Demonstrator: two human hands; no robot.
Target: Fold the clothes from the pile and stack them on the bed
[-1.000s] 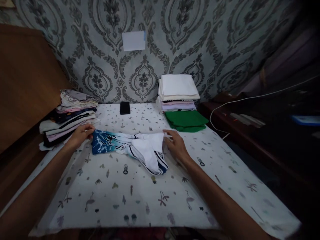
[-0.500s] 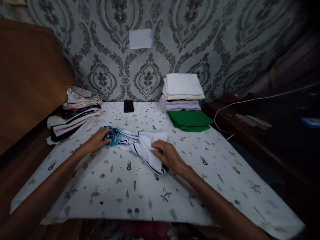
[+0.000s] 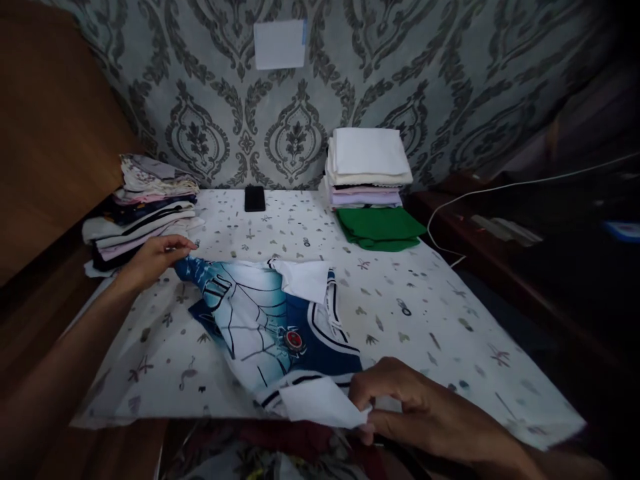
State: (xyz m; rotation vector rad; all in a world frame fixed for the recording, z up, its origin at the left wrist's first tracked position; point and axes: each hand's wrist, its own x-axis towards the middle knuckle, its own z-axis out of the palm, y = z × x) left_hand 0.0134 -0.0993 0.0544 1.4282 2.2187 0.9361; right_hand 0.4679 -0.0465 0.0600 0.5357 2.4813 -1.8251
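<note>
A blue and white shirt (image 3: 255,313) with a spider-web print and a red round emblem lies spread across the middle of the patterned cloth. Its striped neckline faces right, and a white sleeve (image 3: 306,279) rests on the far side. My left hand (image 3: 159,259) pinches the shirt's far left corner, fingers closed. At the near edge, my right hand (image 3: 400,403) grips the other white sleeve (image 3: 323,402) between thumb and fingers. Part of the near left hem is bunched.
Folded clothes are stacked at the left (image 3: 145,213) and back right (image 3: 370,157). A folded green cloth (image 3: 380,228) sits before the right stack. A black phone (image 3: 255,199) lies near the wall. A white cable (image 3: 480,196) runs along the right.
The bunched shirt has been opened out flat, showing its web print. My right hand has come down toward the near edge with a sleeve; my left has moved left with the corner.
</note>
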